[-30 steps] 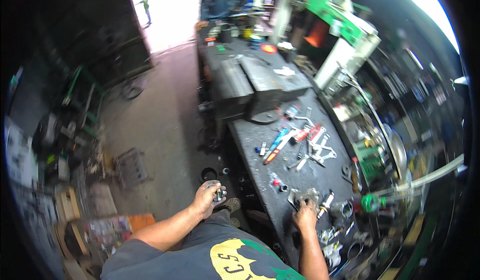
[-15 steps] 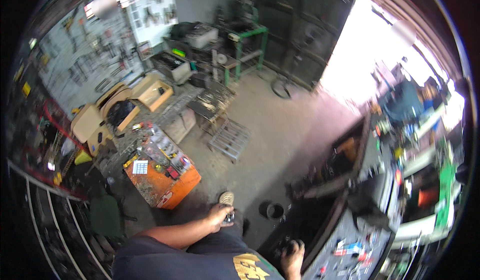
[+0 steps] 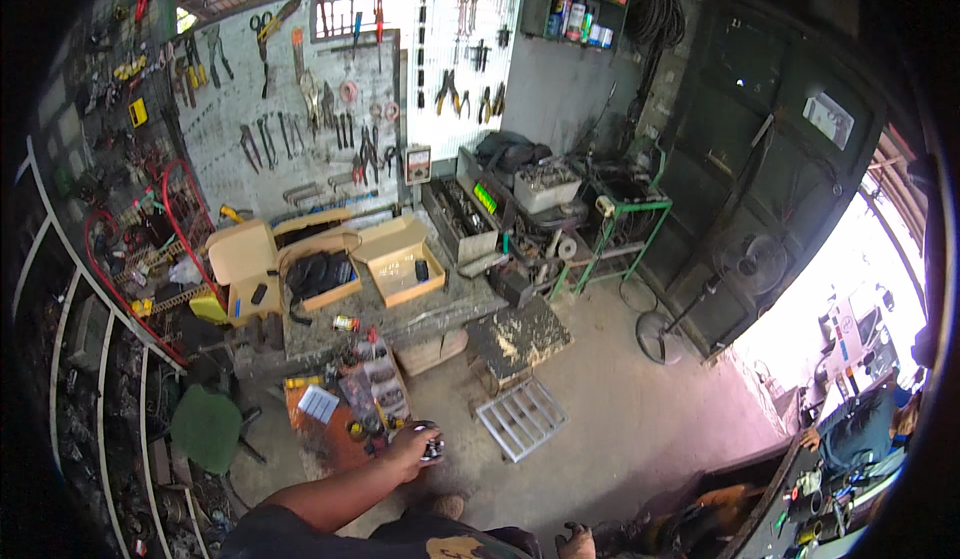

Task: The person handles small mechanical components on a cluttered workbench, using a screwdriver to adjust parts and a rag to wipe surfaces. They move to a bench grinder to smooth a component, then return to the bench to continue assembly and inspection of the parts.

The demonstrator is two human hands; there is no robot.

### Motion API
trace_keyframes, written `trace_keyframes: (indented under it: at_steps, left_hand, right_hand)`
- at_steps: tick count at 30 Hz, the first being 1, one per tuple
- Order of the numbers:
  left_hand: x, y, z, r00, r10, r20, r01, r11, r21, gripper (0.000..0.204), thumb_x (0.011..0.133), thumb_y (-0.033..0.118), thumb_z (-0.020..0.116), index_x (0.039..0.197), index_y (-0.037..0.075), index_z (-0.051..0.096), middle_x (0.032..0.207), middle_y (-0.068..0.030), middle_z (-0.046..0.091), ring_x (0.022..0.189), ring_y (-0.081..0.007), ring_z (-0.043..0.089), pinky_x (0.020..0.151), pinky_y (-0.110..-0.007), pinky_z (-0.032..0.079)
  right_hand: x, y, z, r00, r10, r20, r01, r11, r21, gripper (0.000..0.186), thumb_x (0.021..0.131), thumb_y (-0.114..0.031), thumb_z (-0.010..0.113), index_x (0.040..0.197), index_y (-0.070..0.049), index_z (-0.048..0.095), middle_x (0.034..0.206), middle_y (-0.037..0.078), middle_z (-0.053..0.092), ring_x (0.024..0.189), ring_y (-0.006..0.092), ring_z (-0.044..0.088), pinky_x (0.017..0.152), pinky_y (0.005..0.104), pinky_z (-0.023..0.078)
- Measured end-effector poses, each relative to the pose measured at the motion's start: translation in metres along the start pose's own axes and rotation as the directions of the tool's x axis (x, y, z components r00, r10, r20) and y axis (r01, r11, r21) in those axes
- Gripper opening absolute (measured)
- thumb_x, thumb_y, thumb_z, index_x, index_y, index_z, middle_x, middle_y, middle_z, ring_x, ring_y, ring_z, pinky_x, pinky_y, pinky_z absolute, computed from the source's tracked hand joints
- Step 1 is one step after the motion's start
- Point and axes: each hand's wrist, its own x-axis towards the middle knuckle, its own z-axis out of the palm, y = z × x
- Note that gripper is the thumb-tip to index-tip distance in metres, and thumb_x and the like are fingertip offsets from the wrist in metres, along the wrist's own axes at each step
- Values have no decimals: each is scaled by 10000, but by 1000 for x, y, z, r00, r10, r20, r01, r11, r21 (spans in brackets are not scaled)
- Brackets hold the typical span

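**Part and Hand Positions**

We grip the small metal part (image 3: 434, 450) in the left hand (image 3: 408, 450), at its three o'clock; long axis unclear. The right hand (image 3: 577, 543), at the part's four o'clock, is farther; we cannot tell its grip.

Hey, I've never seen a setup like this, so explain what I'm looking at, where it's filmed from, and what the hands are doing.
There's no robot here, just a person's two bare hands. The view comes from a wide fisheye camera on their head, looking down, so straight edges bend near the rim. The left hand grips a small shiny part, too small to identify. The right hand is cut off by the lower edge, so I can't tell whether it holds anything. Ahead, a grey bench bears open tan boxes. Nearer, a white sheet lies on an orange-brown surface. Another person is at far right.
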Motion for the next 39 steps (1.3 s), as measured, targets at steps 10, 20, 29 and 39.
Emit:
trace_keyframes:
  at_steps: [10,20,29,39]
  left_hand:
    - [118,45,18,980,14,-201,-82,939,-335,121,983,173,702,1017,60,670,901,-83,679,775,-245,694,660,-470,622]
    - [198,100,42,946,-118,-302,-12,918,-396,154,1007,180,624,1077,46,597,864,-122,635,754,-310,661,738,-537,627]
    - [414,200,-24,990,-139,9,137,958,-253,154,954,229,599,1000,83,617,897,-80,652,864,-312,672,770,-561,578]
    - [420,300,-43,883,143,-447,-229,963,-145,260,1019,322,667,1168,110,666,1028,-62,686,980,-275,637,902,-485,553]
  right_hand:
    - [273,-27,-56,964,-80,256,132,972,-194,560,945,-392,696,1419,-102,628,1451,242,599,1417,396,503,1191,456,428]
    - [504,-152,-98,911,-342,228,373,921,-109,509,922,-301,747,1372,-79,656,1376,235,648,1284,383,620,1090,450,514]
    - [731,-423,-150,890,-455,-12,455,889,55,388,962,-311,715,1245,-45,702,1165,238,736,1078,411,719,947,464,570]
    - [1151,-707,-141,900,-349,-260,432,791,434,383,984,-325,710,1141,24,728,1044,228,765,915,302,709,839,435,548]
